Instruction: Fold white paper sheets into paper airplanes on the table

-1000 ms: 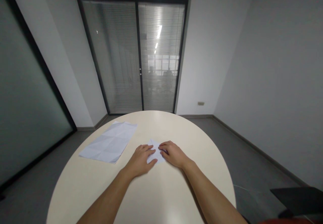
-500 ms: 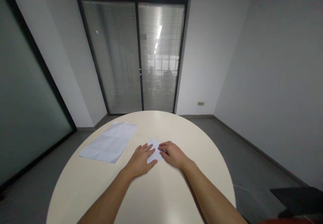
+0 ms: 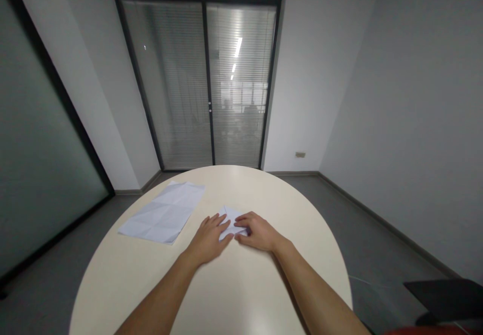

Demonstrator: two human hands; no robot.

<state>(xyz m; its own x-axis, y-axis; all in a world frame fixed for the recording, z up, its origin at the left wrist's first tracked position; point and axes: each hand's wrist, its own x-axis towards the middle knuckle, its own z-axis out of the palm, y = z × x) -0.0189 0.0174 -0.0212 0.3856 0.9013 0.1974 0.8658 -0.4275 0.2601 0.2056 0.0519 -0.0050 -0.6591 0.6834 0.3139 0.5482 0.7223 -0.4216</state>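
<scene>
A small folded sheet of white paper (image 3: 231, 224) lies on the table in front of me, partly covered by my hands. My left hand (image 3: 209, 238) rests flat at its left side, fingers spread over the paper and thumb by the near edge. From the right, my right hand (image 3: 258, 230) curls around the paper's near right edge, with the fingers on top and the thumb at the near side. A flap there looks slightly raised between thumb and fingers. How firmly the fingers press is hidden.
A larger creased white sheet (image 3: 164, 212) lies to the left on the round cream table (image 3: 226, 295). Beyond the table is a glass partition with blinds (image 3: 173, 88). A dark chair part (image 3: 445, 297) shows at the lower right.
My right thumb has moved to the paper's near edge, away from the fingers. The near right flap looks more raised. My left hand has shifted slightly left and stays on the paper.
</scene>
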